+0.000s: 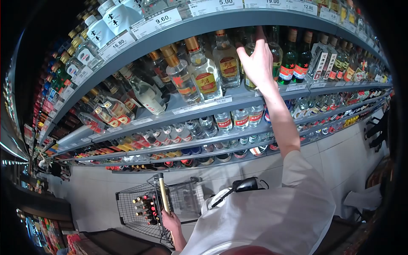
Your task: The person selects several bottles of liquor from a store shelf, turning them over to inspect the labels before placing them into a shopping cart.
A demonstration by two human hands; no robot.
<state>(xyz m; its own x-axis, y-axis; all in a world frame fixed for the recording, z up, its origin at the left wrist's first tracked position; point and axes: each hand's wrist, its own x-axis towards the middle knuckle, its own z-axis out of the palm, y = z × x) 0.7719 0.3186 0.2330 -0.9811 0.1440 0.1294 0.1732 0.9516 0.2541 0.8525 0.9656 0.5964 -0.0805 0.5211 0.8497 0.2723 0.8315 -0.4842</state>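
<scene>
My right hand point(258, 63) is raised to the upper shelf. Its thumb and fingers are around a glass liquor bottle point(250, 84), most of which the hand and shelf edge hide. Left of it stands a clear bottle with a yellow and red label point(229, 68). Green bottles with red and blue labels point(287, 70) stand to the right. Down below, my left hand point(171, 221) is closed around the pale handle point(164, 196) of a wire shopping cart point(127, 199). Several dark bottles point(148, 208) with coloured caps are in the cart.
The curved shelf edge point(238, 18) with price tags overhangs my right hand. Lower shelves hold rows of bottles point(241, 119). A black bag point(245, 185) hangs at my front. Tiled floor point(97, 182) surrounds the cart. Dark-clothed people point(377, 134) show at the right edge.
</scene>
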